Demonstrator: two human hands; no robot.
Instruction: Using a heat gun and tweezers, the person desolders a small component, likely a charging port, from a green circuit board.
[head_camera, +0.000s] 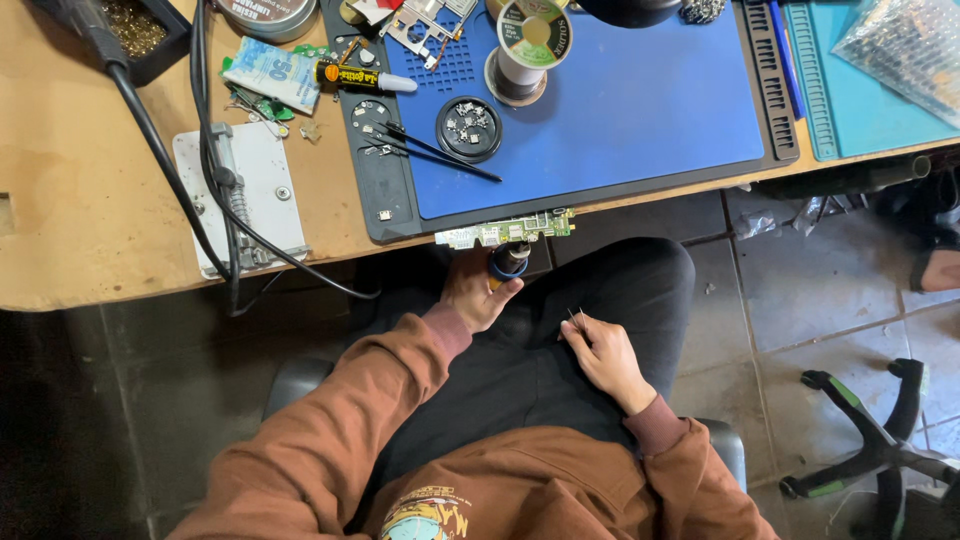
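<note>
- Left hand (478, 293): seen below the desk edge, closed around a soldering iron handle (508, 262), blue and dark with an orange band; the tip end is directed up toward the board.
- Circuit board (507, 229): green, long and narrow, laid at the front lip of the desk, overhanging it just above the left hand; whether the iron touches it cannot be told.
- Right hand (607, 357): rested on the lap, fingers pinched together on thin metal tweezers (577, 319), whose points stick up and away from the knuckles.
- Lap: dark trousers (600, 290); rust-brown sleeves (330, 430) are seen on both arms.
- Work mat (640, 110): blue, with a dark compartmented border, set on the wooden desk (80, 180).
- Round dish (469, 128): black, filled with small metal parts, placed on the mat's left part.
- Second tweezers (440, 152): black, laid beside the dish across the mat's edge.
- Solder spool (530, 40): stood on the mat behind the dish.
- Glue tube (360, 76): black and yellow with a white nozzle, laid on the mat's left border.
- Metal plate (245, 195): grey, flat on the desk left of the mat, crossed by black cables (205, 120).
- Teal mat (860, 90): placed right of the blue one.
- Office chair base (880, 440): black with green accents, on the tiled floor at lower right.
</note>
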